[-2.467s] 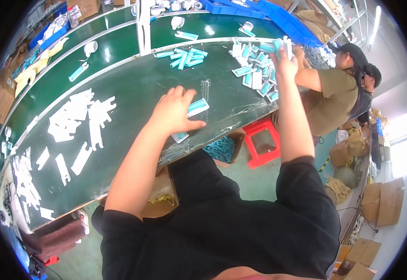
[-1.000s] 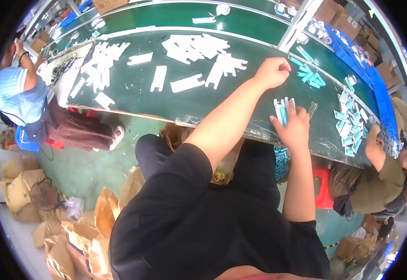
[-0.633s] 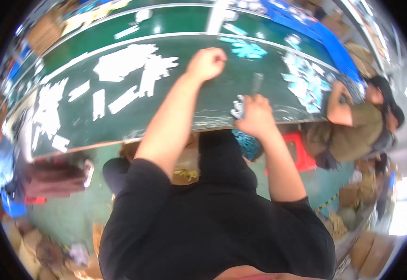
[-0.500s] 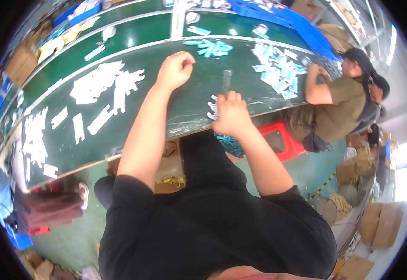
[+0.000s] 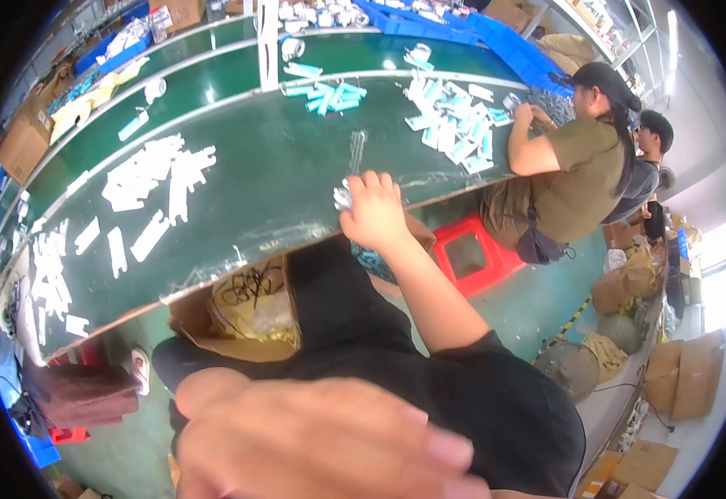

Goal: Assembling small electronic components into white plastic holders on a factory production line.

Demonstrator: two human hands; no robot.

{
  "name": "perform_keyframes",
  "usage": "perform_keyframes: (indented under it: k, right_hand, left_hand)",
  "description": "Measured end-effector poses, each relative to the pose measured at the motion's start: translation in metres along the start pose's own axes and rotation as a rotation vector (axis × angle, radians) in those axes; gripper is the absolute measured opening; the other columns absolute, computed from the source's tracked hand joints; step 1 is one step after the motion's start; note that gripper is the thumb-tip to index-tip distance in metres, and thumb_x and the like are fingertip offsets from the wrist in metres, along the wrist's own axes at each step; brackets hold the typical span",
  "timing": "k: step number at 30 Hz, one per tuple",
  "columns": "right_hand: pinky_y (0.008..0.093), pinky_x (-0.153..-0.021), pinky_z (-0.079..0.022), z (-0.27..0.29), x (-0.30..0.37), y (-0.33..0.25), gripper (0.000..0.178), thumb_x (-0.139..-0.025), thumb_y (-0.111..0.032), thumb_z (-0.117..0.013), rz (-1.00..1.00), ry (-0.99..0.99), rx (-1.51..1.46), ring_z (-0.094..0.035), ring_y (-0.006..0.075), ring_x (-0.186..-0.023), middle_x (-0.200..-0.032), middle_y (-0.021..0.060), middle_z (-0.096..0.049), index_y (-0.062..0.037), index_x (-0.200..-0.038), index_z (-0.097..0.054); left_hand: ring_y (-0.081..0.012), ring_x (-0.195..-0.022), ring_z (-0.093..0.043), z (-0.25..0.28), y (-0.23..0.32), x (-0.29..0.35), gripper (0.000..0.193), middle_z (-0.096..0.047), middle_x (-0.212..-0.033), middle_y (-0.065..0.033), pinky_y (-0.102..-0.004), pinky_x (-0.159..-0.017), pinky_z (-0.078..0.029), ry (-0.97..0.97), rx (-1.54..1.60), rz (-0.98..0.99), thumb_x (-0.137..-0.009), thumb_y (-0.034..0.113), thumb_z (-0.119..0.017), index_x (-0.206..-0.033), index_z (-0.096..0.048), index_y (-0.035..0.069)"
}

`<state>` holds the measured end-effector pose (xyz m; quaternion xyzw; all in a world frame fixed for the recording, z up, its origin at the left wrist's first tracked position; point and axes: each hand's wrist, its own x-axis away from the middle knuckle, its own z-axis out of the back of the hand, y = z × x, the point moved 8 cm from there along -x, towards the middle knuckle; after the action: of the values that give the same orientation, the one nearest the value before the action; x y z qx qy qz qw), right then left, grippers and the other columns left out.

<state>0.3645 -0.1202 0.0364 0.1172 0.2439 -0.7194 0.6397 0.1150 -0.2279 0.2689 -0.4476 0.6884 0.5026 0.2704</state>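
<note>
My left hand [image 5: 321,441] looms large and blurred over my lap, close to the camera. Its fingers stretch out toward the right, and nothing shows in them. At the near edge of the green table [image 5: 263,179], my right hand [image 5: 377,212] rests with its fingers curled down around a few small whitish hook-like pieces [image 5: 342,198]. Its palm side is hidden. Beyond it on the tabletop lies a small clear strip [image 5: 357,151]. Farther back is a pile of teal and white pieces [image 5: 330,97].
White plastic pieces [image 5: 143,170] are heaped on the left, with teal-and-white ones [image 5: 459,121] on the right. A co-worker [image 5: 583,162] sits at the right beside a red stool [image 5: 467,254]. An open carton [image 5: 242,316] stands below the table edge. Blue bins [image 5: 417,25] line the back.
My left hand has come back from above the table to the front of my body, and its fingers have opened out. The view has shifted; my right hand stays at the table edge.
</note>
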Motion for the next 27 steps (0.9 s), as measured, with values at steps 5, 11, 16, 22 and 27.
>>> perform_keyframes:
  k: [5, 11, 16, 22, 27]
  right_hand:
    - [0.0586, -0.094, -0.050, -0.010, -0.009, 0.007, 0.052, -0.078, -0.023, -0.071, -0.023, -0.050, 0.026, -0.060, 0.0440, -0.111, -0.117, 0.0196, -0.064, -0.0027, -0.126, -0.065]
    - [0.0574, -0.094, -0.050, -0.002, -0.006, 0.026, 0.048, -0.077, -0.021, -0.070, 0.030, 0.094, -0.006, -0.062, 0.0429, -0.110, -0.113, 0.0195, -0.067, -0.0026, -0.121, -0.069]
    - [0.0522, -0.109, -0.046, -0.006, 0.001, 0.019, 0.066, -0.082, -0.017, -0.075, 0.138, 0.046, -0.214, -0.060, 0.0416, -0.121, -0.130, 0.0177, -0.069, -0.0024, -0.145, -0.062]
    - [0.0483, -0.112, -0.044, 0.003, 0.015, 0.016, 0.072, -0.086, -0.015, -0.082, 0.308, -0.010, -0.338, -0.062, 0.0358, -0.125, -0.132, 0.0129, -0.072, -0.0060, -0.153, -0.057]
    - [0.0493, -0.104, -0.048, 0.018, 0.026, 0.029, 0.072, -0.083, -0.017, -0.087, 0.300, -0.069, -0.301, -0.065, 0.0354, -0.117, -0.128, 0.0110, -0.073, -0.0096, -0.150, -0.061]
  left_hand:
    - [-0.0537, -0.100, -0.073, 0.001, -0.001, 0.035, 0.042, -0.073, -0.105, -0.0376, -0.0538, -0.090, -0.063, 0.169, 0.019, 0.008, -0.111, 0.026, -0.049, -0.108, -0.066, -0.012]
    - [-0.0503, -0.101, -0.073, 0.085, -0.024, 0.030, 0.038, -0.075, -0.104, -0.0335, -0.0532, -0.092, -0.062, 0.268, 0.053, 0.021, -0.111, 0.027, -0.052, -0.116, -0.062, -0.010]
    - [-0.0476, -0.102, -0.073, -0.010, -0.016, 0.065, 0.037, -0.076, -0.103, -0.0301, -0.0527, -0.093, -0.061, 0.218, 0.108, 0.002, -0.111, 0.027, -0.055, -0.123, -0.058, -0.008]
    - [-0.0442, -0.103, -0.073, -0.003, -0.003, 0.072, 0.040, -0.077, -0.102, -0.0260, -0.0521, -0.094, -0.060, 0.176, 0.106, -0.002, -0.110, 0.027, -0.058, -0.132, -0.053, -0.006]
    - [-0.0414, -0.104, -0.074, 0.121, 0.022, 0.047, 0.044, -0.078, -0.101, -0.0226, -0.0516, -0.096, -0.060, 0.119, 0.096, -0.037, -0.110, 0.027, -0.060, -0.139, -0.050, -0.004]
